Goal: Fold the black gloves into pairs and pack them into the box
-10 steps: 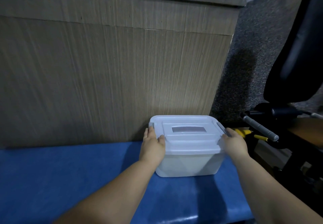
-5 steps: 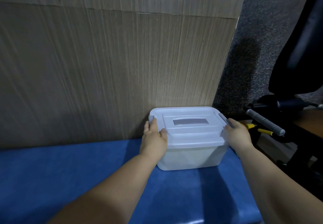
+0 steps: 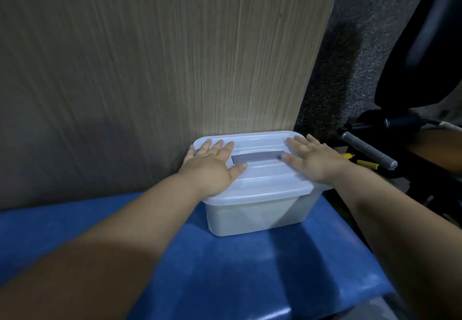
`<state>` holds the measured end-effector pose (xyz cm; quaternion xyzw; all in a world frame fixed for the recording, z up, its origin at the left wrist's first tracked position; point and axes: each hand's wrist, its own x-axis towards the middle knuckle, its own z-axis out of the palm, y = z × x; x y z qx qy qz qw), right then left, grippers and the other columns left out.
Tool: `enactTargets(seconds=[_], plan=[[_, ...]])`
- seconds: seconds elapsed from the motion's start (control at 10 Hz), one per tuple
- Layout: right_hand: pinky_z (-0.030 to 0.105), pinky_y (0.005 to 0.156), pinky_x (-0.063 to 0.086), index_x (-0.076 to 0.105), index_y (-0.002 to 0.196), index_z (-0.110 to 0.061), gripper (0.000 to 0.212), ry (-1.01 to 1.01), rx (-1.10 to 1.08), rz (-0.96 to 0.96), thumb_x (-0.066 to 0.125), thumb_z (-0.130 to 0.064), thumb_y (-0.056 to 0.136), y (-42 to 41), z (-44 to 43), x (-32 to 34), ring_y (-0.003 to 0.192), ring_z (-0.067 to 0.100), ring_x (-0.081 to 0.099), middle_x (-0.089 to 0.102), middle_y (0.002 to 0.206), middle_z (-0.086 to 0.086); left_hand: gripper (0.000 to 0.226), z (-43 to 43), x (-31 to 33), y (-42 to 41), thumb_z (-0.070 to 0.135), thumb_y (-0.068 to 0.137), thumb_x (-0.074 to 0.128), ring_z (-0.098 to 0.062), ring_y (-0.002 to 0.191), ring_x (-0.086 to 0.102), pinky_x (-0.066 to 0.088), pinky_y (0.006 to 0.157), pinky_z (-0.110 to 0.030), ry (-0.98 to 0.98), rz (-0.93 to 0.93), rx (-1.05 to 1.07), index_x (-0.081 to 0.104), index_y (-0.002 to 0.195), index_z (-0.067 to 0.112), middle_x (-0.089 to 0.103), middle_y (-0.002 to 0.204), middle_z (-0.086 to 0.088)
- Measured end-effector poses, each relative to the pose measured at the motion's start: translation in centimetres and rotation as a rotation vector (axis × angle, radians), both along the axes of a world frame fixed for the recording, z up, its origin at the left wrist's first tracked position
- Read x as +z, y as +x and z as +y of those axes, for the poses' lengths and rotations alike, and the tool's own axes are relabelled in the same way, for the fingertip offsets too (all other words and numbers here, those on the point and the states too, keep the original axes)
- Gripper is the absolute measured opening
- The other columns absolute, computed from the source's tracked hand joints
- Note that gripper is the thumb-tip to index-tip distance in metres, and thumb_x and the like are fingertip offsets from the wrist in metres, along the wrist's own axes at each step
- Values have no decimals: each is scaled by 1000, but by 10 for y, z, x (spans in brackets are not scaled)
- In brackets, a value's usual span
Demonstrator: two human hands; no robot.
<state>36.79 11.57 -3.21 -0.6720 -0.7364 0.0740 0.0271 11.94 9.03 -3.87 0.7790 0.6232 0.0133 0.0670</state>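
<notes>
Both hands, left hand (image 3: 212, 167) and right hand (image 3: 317, 161), press flat with straight fingers on the lid (image 3: 262, 177) of the box (image 3: 252, 216), centre frame. No gloves show; packing looks finished.

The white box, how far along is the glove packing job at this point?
Near the end, it seems. Done: the lid sits on the white box, which stands on the blue surface. In hand: the left hand and right hand lie flat on the lid, fingers straight, apparently pressing it down. Left: perhaps latching; the cloudy walls hide what is packed inside.
</notes>
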Motion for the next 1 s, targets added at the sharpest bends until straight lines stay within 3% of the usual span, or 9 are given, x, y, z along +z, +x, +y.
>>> enactTargets(seconds=[0.1,0.4,0.7,0.9,1.0], plan=[[38,121,3,9,153,-35,67,-33,40,-42,25,-65,95,-9,17,2,149,15,-6,4,162,-10,70,21,1,7,67,92,12,-15,148,-5,-4,119,-45,3,40,-70,-1,152,34,-6,161,8],[41,120,8,6,153,-36,74,-19,52,-92,16,-69,88,-6,24,-8,149,14,-2,5,162,-10,70,38,-5,13,67,91,10,-13,147,-13,-4,120,-40,-36,68,-121,-6,151,35,-10,160,8],[42,121,1,2,154,-32,70,-101,16,-97,19,-65,94,-13,17,6,149,14,-7,0,163,-8,69,37,12,20,63,95,12,-16,146,-19,-8,119,-42,-218,98,-78,-11,151,31,-18,159,5],[42,121,7,9,154,-30,65,-253,-87,4,25,-58,98,-7,3,48,150,17,-1,6,163,-3,69,35,59,56,59,97,18,-19,148,-7,1,120,-41,-334,-6,19,3,153,23,-5,161,0],[43,119,15,18,153,-29,63,-219,-174,40,25,-57,97,13,-5,83,149,21,6,16,161,0,65,33,100,85,55,99,23,-25,145,16,17,115,-37,-265,-128,-7,18,151,18,20,158,-6]])
